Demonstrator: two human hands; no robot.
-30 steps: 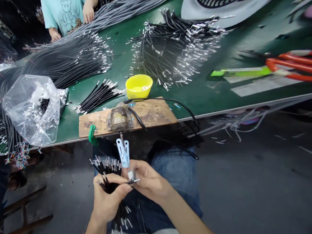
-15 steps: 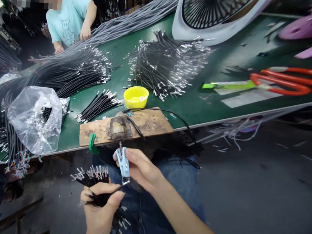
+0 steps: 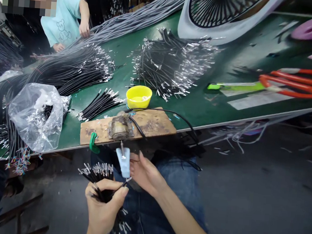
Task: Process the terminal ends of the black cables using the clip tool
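Observation:
My left hand (image 3: 103,203) is closed around a bundle of short black cables (image 3: 101,174) with bare silvery ends. Between its thumb and index finger one cable (image 3: 123,183) sticks out, its tip just below a light-blue clothes-peg-like clip (image 3: 124,163). That clip hangs from the thin metal shaft of a small motor (image 3: 119,126) and looks blurred. Close by on the right is my right hand (image 3: 147,172), its fingers spread and holding nothing; whether a fingertip touches the clip I cannot tell.
The motor sits on a wooden board (image 3: 157,126) at the edge of the green table (image 3: 191,116). Around it are a yellow bowl (image 3: 138,97), cable piles (image 3: 173,66), a plastic bag (image 3: 34,121), orange-handled scissors (image 3: 290,88) and a fan (image 3: 220,14). Another person (image 3: 63,23) handles grey cables across the table.
My right hand has let go of the blue clip and opened its fingers beside it. The clip has turned and become blurred. My left hand still grips the cables.

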